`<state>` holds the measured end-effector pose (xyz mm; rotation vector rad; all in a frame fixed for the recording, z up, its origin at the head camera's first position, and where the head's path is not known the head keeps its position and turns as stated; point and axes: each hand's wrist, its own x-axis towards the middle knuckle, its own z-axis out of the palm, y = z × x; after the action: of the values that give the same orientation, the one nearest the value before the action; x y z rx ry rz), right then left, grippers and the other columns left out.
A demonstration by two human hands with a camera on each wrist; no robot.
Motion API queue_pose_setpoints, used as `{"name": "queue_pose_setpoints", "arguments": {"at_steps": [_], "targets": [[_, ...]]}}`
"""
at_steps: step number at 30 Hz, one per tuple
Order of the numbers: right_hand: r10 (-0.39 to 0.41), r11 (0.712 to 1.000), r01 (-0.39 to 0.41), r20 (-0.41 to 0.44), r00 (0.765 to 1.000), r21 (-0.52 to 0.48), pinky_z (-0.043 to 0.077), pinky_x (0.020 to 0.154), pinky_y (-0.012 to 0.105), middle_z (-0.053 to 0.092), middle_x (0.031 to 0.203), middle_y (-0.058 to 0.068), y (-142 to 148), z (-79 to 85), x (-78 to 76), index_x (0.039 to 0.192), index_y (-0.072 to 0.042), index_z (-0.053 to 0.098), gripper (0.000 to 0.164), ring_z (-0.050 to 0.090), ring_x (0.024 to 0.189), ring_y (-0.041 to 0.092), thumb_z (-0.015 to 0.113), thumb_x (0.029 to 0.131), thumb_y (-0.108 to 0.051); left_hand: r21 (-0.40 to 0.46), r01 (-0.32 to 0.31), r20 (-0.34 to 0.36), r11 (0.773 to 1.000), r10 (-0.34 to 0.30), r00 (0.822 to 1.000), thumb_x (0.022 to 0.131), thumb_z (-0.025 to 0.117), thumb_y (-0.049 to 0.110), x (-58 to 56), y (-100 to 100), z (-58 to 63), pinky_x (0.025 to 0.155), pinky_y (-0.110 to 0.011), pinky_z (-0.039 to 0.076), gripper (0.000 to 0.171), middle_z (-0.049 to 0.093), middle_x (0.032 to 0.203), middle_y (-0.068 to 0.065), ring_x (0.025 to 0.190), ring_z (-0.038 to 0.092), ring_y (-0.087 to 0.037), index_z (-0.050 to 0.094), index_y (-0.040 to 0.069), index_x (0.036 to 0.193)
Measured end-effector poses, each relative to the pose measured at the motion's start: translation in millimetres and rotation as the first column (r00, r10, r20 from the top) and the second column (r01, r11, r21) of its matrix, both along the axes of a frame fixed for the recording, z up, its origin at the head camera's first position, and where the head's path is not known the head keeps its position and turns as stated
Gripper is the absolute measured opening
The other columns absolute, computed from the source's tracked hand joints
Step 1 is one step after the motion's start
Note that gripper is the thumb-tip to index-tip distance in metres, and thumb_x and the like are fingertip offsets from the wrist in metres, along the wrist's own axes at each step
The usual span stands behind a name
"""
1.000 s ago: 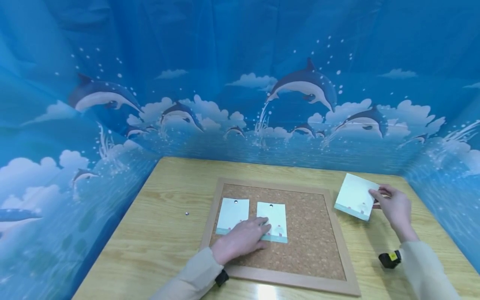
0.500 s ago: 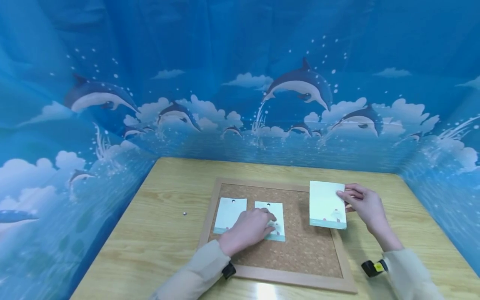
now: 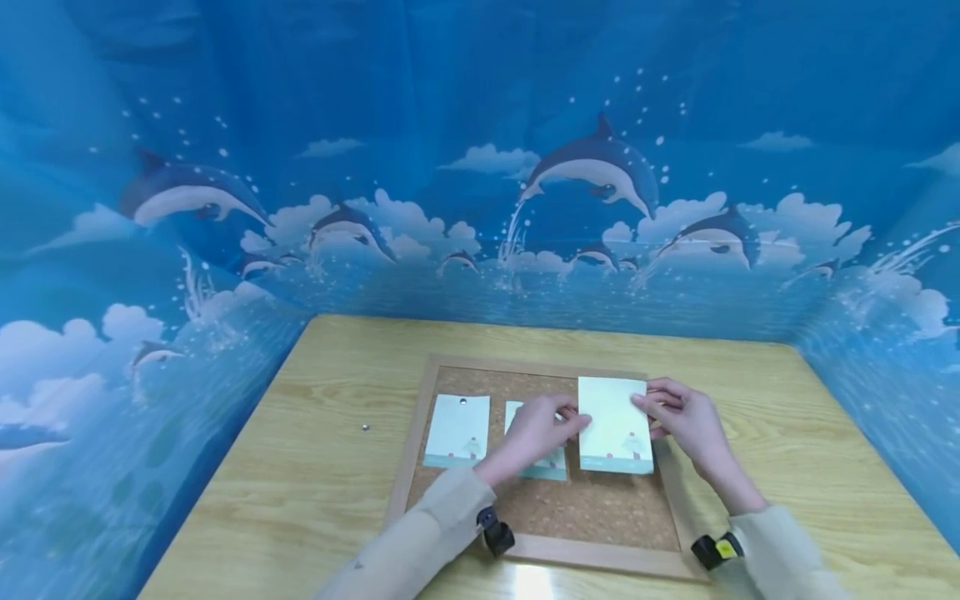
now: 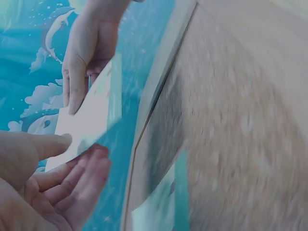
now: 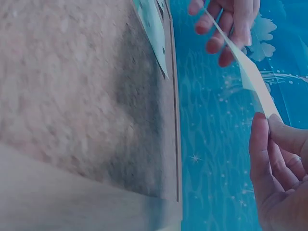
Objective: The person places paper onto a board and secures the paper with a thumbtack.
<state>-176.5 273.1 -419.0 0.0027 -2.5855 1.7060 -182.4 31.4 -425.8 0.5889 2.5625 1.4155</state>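
Observation:
A pale green sheet of note paper [image 3: 615, 425] with a teal strip along its bottom is held above the right part of a framed corkboard [image 3: 600, 515]. My right hand [image 3: 693, 427] pinches its right edge, thumb in front and fingers behind. At the opposite edge, my left hand [image 3: 536, 429] has its thumb on the front of the paper [image 4: 89, 127] and its fingers behind. Two similar sheets lie on the cork, each with a dark round spot near the top: the left sheet [image 3: 456, 429] shows fully, while my left hand partly covers the middle sheet [image 3: 551, 468].
One small shiny object [image 3: 366, 427], too small to identify, lies on the wooden table [image 3: 315, 492] left of the board. A blue dolphin-print curtain [image 3: 450, 167] encloses the back and sides.
My right hand has carried the sheet leftward from beside the board to above it. My left hand has lifted off the middle sheet and taken the carried sheet's left edge.

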Motion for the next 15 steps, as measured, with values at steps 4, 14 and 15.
{"name": "queue_pose_setpoints", "arguments": {"at_steps": [4, 14, 15], "targets": [[0.010, 1.000, -0.010, 0.014, 1.000, 0.003, 0.061, 0.060, 0.030, 0.073, 0.090, -0.005, -2, -3.4, 0.3, 0.127, 0.009, 0.056, 0.047, 0.067, 0.067, 0.007, 0.072, 0.096, -0.023, 0.098, -0.029, 0.084, 0.995, 0.021, 0.996, 0.095, 0.071, 0.016, -0.4, 5, -6.3, 0.055, -0.026, 0.057, 0.016, 0.074, 0.088, 0.001, 0.061, 0.070, -0.010, 0.060, 0.009, 0.086], [0.063, 0.986, -0.062, 0.001, 0.998, 0.154, 0.062, 0.070, 0.032, 0.066, 0.120, 0.026, 5, -7.4, 2.7, 0.142, 0.000, 0.049, 0.054, 0.070, 0.089, 0.013, 0.072, 0.095, -0.014, 0.099, -0.021, 0.102, 0.995, 0.011, 0.995, 0.095, 0.071, 0.012, -5.8, 12, -13.8, 0.058, -0.022, 0.057, 0.016, 0.070, 0.070, 0.003, 0.062, 0.070, -0.013, 0.061, 0.009, 0.083], [0.068, 0.982, -0.066, -0.004, 0.998, 0.174, 0.062, 0.070, 0.031, 0.066, 0.121, 0.027, 6, -8.0, 3.4, 0.143, 0.000, 0.049, 0.055, 0.070, 0.091, 0.017, 0.073, 0.095, -0.013, 0.099, -0.023, 0.107, 0.995, 0.012, 0.994, 0.095, 0.072, 0.011, -6.1, 13, -14.7, 0.057, -0.021, 0.058, 0.016, 0.070, 0.070, 0.002, 0.061, 0.071, -0.014, 0.061, 0.008, 0.084]]}}
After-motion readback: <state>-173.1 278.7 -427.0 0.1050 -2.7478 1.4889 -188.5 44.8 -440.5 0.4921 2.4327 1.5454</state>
